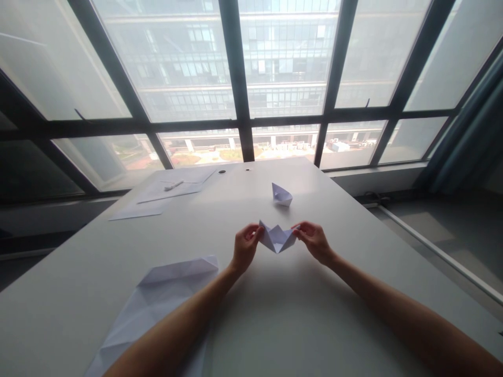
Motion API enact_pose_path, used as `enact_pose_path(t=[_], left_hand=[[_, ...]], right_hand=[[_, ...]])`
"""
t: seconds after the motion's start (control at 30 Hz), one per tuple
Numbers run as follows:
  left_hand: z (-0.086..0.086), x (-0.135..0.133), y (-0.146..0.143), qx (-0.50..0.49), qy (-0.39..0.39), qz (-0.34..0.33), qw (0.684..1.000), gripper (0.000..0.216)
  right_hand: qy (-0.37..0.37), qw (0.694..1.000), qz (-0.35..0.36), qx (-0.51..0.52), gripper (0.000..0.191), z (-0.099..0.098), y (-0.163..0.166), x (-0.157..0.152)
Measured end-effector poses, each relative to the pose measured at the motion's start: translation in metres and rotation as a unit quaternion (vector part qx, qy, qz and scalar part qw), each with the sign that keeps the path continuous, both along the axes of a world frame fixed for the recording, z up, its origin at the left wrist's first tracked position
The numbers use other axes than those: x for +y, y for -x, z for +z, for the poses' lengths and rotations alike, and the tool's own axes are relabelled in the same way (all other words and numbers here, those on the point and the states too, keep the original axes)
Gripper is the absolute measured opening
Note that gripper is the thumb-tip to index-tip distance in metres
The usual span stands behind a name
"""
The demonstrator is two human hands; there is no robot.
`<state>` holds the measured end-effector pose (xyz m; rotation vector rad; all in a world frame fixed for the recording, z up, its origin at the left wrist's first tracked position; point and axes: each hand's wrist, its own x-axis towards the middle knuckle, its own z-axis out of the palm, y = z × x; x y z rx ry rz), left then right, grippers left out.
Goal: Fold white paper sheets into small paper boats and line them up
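A small white folded paper boat (277,239) is held just above the grey table (275,314), between both hands. My left hand (245,247) pinches its left tip with fingers closed. My right hand (313,240) pinches its right tip the same way. The boat's points stand up in the middle, and its hull hangs down between my fingers. A second finished paper boat (282,195) rests on the table a little farther away, toward the window.
A large creased sheet of white paper (157,303) lies at the near left, partly under my left forearm. Flat sheets (173,189) with a white pen (173,185) lie at the far left. Two small holes (222,171) sit near the table's far edge, before the window.
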<state>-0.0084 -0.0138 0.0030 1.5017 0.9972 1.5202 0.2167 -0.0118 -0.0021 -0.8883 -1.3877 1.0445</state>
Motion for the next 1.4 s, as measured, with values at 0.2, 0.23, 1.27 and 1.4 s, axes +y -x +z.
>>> enact_pose_path(t=[0.2,0.23,1.27,1.4], left_hand=[[-0.007,0.012,0.006,-0.043,0.018,0.026,0.999,0.031],[-0.009,0.014,0.006,-0.060,0.026,0.024,0.998,0.032],[-0.001,-0.004,-0.004,-0.028,0.137,-0.153,0.978,0.065],[-0.003,-0.005,-0.007,-0.001,0.117,-0.142,0.983,0.052]], right_hand=[[-0.040,0.993,-0.099,-0.046,0.039,-0.011,-0.013,0.014],[-0.039,0.992,-0.108,-0.050,0.039,-0.012,-0.014,0.016],[0.075,0.970,0.126,-0.195,0.040,-0.002,0.005,-0.013],[0.066,0.967,0.114,-0.217,0.041,-0.002,0.008,-0.012]])
